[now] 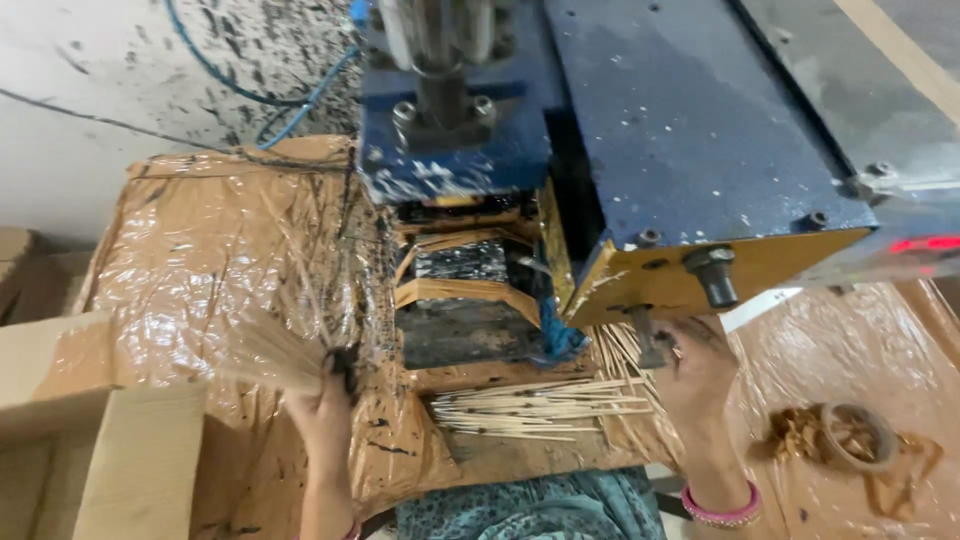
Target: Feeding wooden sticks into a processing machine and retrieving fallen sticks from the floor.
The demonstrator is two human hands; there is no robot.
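The left hand has a closed grip on a fanned bundle of thin sticks, left of the blue machine. The right hand pinches sticks beneath the machine's yellow front; whether that grip is fully closed cannot be told. Loose sticks on the plastic-covered tabletop could scatter, judging by their untidy lie.

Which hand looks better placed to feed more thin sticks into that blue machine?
Probably the left hand: it already grips a fanned bundle of sticks beside the machine's feed opening. The right hand is up against the machine's yellow side, holding no sticks.
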